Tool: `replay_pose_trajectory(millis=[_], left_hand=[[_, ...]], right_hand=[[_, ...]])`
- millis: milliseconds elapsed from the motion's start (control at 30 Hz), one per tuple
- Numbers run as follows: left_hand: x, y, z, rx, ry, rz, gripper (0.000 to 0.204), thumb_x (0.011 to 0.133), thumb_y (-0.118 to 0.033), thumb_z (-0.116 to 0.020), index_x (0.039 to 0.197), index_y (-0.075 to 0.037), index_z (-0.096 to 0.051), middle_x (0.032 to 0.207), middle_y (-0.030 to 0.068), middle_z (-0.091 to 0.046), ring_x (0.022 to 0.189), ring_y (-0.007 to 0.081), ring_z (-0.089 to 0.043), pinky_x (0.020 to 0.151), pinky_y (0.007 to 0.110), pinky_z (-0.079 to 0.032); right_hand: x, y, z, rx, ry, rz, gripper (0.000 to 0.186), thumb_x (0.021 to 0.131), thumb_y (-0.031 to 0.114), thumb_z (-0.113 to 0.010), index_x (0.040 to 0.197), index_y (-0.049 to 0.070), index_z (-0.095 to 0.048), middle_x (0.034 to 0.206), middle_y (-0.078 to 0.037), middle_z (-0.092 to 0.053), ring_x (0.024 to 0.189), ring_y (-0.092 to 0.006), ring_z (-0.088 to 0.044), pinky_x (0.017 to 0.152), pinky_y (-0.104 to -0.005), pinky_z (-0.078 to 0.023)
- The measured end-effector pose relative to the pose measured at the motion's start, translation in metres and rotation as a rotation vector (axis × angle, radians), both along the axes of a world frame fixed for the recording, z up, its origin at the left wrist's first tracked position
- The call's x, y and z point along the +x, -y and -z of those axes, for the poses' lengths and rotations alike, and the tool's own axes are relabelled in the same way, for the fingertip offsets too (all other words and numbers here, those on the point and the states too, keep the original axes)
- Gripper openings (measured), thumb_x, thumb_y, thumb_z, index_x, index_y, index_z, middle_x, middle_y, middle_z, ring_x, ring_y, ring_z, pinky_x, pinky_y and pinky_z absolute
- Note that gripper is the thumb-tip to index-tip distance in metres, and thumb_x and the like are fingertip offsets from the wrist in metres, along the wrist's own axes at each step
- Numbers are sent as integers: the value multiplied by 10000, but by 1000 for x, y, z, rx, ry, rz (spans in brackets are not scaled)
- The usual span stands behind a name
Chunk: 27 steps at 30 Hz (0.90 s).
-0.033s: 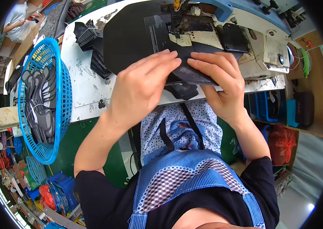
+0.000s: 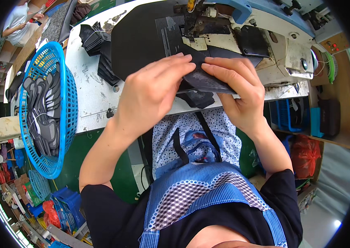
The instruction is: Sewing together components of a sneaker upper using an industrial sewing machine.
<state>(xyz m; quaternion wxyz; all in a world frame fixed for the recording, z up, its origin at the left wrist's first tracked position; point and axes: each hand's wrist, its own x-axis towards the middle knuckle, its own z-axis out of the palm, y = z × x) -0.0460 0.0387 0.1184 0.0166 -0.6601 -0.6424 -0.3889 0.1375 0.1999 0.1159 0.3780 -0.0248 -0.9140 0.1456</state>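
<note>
A dark, flat fabric or leather-like piece (image 2: 210, 80) lies under the needle area of a sewing machine (image 2: 201, 43), its near edge lifted toward me. My right hand (image 2: 243, 87) grips it at the right, fingers on top and thumb below. At the left, my left hand (image 2: 152, 87) presses its joined fingertips on the piece; its thumb is hidden. Both hands' fingertips are close to the needle plate, just on my side of it. Beneath the hands, more dark pieces (image 2: 197, 99) show at the table's near edge.
Left of the machine, bundled black pieces (image 2: 94, 39) lie on the white worktable (image 2: 94, 93). A blue plastic basket (image 2: 71, 95) holding tied dark pieces stands at the table's left end. A blue crate (image 2: 280, 115) sits below at right. Another person (image 2: 17, 22) is far left.
</note>
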Motion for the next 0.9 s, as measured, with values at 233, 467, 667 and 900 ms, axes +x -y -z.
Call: replay_pose_trajectory(millis=[233, 467, 667, 900], left_hand=[[-24, -26, -1, 32, -4, 5, 383, 844, 131, -652, 1174, -53, -716, 1227, 142, -785, 1132, 366, -751, 936, 417, -625], [-32, -30, -3, -90, -22, -3, 393, 823, 68, -748, 1199, -34, -690, 1276, 152, -777, 1218, 376, -731, 1022, 421, -602], [-37, -26, -20, -83, -401, 90, 528, 718, 62, -720, 1236, -40, -688, 1362, 123, -731, 1293, 365, -677, 1052, 486, -575], [-53, -24, -19, -128, -388, 136, 607, 692, 97, -674, 1278, -59, -710, 1393, 89, -702, 1254, 347, -686, 1001, 440, -603]], right_hand=[[-17, 10, 5, -115, -20, 15, 463, 792, -112, -687, 1229, 13, -779, 1242, -168, -765, 1078, -331, -771, 916, -381, -622], [-30, 8, 13, 16, -82, 55, 502, 671, 5, -777, 1170, 65, -774, 1171, -86, -759, 960, -278, -752, 802, -385, -632], [-30, 20, 11, 51, -28, 68, 546, 622, 45, -805, 1166, 40, -765, 1177, -92, -754, 1074, -317, -698, 877, -418, -608], [-33, 25, 21, 29, -125, 25, 440, 673, 54, -805, 1110, 14, -782, 1131, -102, -773, 1016, -280, -744, 856, -386, -618]])
